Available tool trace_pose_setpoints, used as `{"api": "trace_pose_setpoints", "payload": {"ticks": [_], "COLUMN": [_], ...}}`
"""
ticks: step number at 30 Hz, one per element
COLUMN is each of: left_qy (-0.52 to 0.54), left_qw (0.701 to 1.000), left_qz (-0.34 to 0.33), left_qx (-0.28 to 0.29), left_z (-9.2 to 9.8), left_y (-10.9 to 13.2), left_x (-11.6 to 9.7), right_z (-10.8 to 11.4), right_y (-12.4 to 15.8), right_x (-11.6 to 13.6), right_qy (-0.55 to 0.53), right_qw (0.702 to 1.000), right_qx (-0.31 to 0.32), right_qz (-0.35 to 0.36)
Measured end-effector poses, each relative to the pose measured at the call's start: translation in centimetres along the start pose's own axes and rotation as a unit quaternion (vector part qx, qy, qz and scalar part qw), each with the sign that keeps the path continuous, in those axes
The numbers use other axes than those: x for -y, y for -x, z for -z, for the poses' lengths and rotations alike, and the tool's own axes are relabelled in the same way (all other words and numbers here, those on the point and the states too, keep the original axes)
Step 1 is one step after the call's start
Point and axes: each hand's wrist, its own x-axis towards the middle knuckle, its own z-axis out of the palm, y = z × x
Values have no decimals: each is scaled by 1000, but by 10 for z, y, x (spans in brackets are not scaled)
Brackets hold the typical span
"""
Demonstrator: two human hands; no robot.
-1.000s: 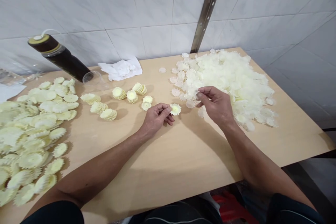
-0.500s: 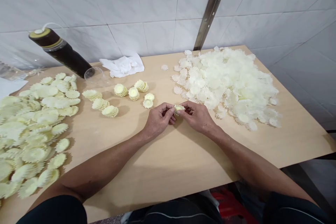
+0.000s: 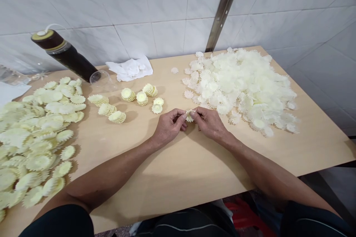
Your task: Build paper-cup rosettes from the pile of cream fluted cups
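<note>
A small pale-yellow piece with a toothed edge (image 3: 190,116) is pinched between my two hands above the middle of the table. My left hand (image 3: 172,123) grips its left side with thumb and fingers. On its right side, the thumb and forefinger of my right hand (image 3: 207,121) press on it. Nearest to my left hand stand two small toothed stacks (image 3: 157,105). Further left are more stacks (image 3: 117,117) of similar pieces. A large heap of thin, pale toothed discs (image 3: 241,81) lies to the right of my right hand.
Thicker yellow toothed pieces (image 3: 39,140) cover the table's left side. Behind them a dark bottle (image 3: 73,59) leans by the tiled wall, beside a clear round lid (image 3: 100,79) and crumpled white tissue (image 3: 130,68). A metal post (image 3: 224,9) stands behind the table (image 3: 167,181).
The piece between my fingers has tilted, so its toothed edge now shows lower and more toward me. Both hands stay nearly in place, with a slight shift of the fingers.
</note>
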Motion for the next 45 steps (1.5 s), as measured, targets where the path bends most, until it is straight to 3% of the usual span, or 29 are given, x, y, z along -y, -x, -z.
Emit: {"api": "trace_pose_setpoints", "payload": {"ticks": [6, 9, 13, 17, 22, 25, 30, 33, 38, 41, 45], "left_qy": [15, 38, 63, 83, 75, 78, 90, 89, 79, 61, 52], "left_qw": [1000, 998, 996, 995, 996, 995, 994, 994, 995, 997, 997], "left_qz": [18, 41, 57, 56, 52, 53, 58, 59, 61, 55, 55], "left_qx": [-1, -3, 0, 13, 18, 16, 8, -1, -23, -13, -5], "left_z": [0, 2, 4, 6, 8, 8, 6, 6, 8, 7, 6], "left_y": [-2, -4, -6, -7, -8, -8, -9, -10, -11, -9, -7], "left_x": [-1, -1, -5, -8, -8, -6, -3, -2, -1, -3, -8], "right_z": [-5, -8, -10, -12, -12, -9, -5, 3, 34, 46, 45], "right_y": [1, 1, 1, 0, -1, 0, 2, -1, -12, -13, -11], "right_x": [-1, -5, -8, -8, -8, -5, 2, 3, 0, 1, 5], "right_qy": [0, -25, 6, 0, -16, -32, -142, -246, -373, -433, -473], "right_qw": [1000, 995, 980, 972, 967, 973, 984, 964, 910, 889, 873], "right_qx": [-24, -90, -177, -174, -177, -176, -110, -82, -172, -116, -39], "right_qz": [12, 18, 85, 158, 180, 144, -16, -57, -58, -91, -112]}}
